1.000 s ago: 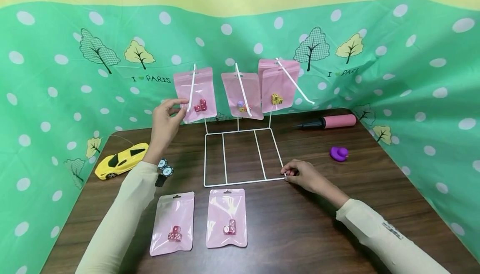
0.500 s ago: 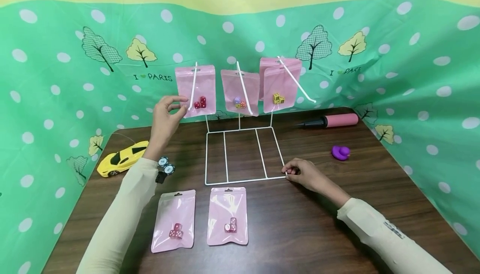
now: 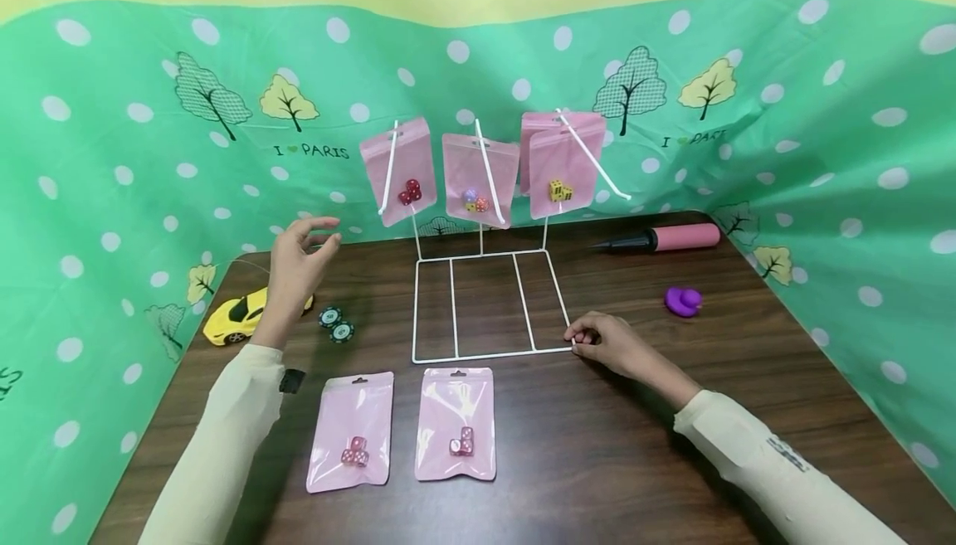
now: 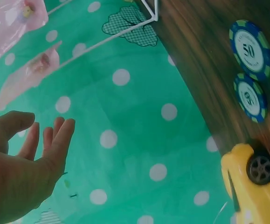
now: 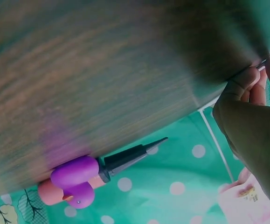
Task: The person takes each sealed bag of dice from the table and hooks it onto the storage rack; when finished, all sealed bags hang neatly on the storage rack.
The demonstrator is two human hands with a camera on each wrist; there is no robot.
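Observation:
My left hand is in the air left of the white wire rack, fingers loosely bent and holding nothing. Nearest to it, a pink pouch with red dice hangs tilted on the rack's left hook. On the middle hook hangs a pouch with multicoloured dice. The right hook carries a pouch with yellow dice and another pouch behind it. My right hand pinches the front right corner of the rack's base. Flat on the table in front of the rack lie a left pouch and a right pouch, both with reddish dice.
A yellow toy car and two poker chips are at the left, close to my left forearm. To the right are a purple rubber duck and a pink hand pump. Patterned green cloth closes in the back and sides.
My left hand has let go of the pouch on the left hook and moved left and down from it. That pouch now hangs tilted. My right hand keeps its grip on the rack.

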